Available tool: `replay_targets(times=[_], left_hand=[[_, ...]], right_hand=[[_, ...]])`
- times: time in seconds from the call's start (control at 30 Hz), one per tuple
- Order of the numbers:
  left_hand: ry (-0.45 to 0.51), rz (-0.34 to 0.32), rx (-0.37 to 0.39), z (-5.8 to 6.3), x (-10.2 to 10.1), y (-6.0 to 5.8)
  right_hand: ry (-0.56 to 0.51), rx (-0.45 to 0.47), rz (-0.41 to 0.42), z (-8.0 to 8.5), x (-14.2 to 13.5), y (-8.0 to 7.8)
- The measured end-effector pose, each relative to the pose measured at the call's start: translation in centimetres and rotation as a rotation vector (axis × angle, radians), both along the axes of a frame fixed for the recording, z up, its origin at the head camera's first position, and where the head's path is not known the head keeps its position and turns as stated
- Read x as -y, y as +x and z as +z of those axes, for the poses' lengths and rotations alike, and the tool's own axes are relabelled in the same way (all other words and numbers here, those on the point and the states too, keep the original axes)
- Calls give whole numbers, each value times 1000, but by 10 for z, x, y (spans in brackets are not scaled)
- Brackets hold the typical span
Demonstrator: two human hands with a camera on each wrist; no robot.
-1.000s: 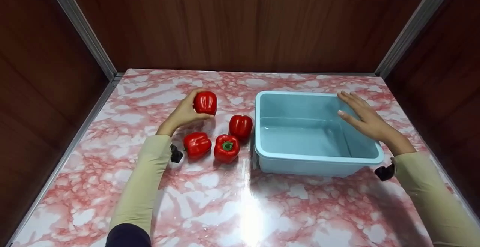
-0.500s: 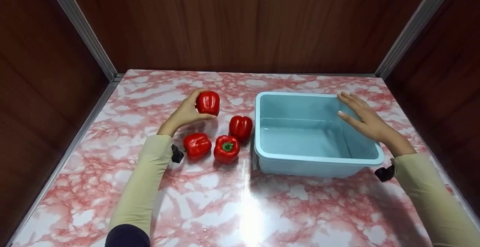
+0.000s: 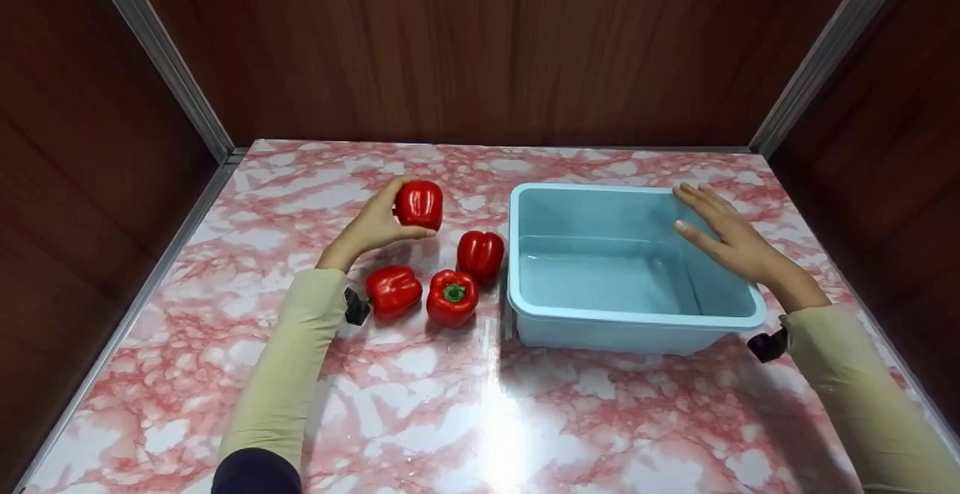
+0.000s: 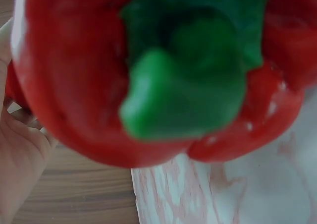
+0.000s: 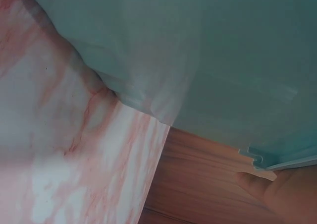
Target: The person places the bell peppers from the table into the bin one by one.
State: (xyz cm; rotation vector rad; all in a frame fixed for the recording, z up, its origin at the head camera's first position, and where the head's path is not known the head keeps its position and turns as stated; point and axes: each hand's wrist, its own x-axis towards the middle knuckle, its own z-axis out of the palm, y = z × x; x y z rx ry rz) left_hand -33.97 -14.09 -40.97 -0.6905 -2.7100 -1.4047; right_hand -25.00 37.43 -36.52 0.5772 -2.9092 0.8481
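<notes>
In the head view my left hand [image 3: 377, 222] grips a glossy red bell pepper [image 3: 420, 205] between thumb and fingers, raised over the table. Nearer to me lie three more red bell peppers: one on its side [image 3: 394, 293], one showing its green stem [image 3: 453, 297], and one [image 3: 481, 255] beside the bin. Close up in the left wrist view, a pepper's green stem [image 4: 188, 80] covers much of the picture, with part of my left hand at its left. My right hand [image 3: 731, 239] rests on the right rim of a light blue plastic bin [image 3: 637, 319], fingers extended.
The table [image 3: 405, 419] has a pink and white marbled top. Brown wood-grain panels [image 3: 480, 52] enclose it at the back and both sides, with grey metal strips at the corners. The bin's outer wall [image 5: 163, 50] fills much of the right wrist view.
My left hand has moved slightly to the right with the bell pepper in its grip. My right hand, the bin and the other peppers have stayed in place.
</notes>
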Motion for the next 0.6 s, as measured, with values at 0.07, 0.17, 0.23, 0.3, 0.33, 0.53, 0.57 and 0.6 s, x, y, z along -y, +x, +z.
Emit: replay_targets(times=[0.07,0.17,0.23,0.3,0.33,0.53,0.57,0.6], left_hand=[[-4,-7,9,6,-3,5],[1,-14,19,8,-4,6],[4,-17,23,5,-4,3],[8,-16,23,0,-2,-1],[6,-15,22,0,-2,-1],[-4,-18,9,2,-3,-1],[-3,-20,8,2,-3,0],[-4,-21,7,2,-4,0]], right_hand=[[-2,-5,2,0,0,0],[-2,0,-3,0,0,0],[-2,5,-7,-1,0,0],[-1,12,-12,-1,0,0],[-1,15,-13,-1,0,0],[-4,24,-27,-1,0,-1],[-4,27,-29,-1,0,-1],[-4,30,-30,-1,0,-1]])
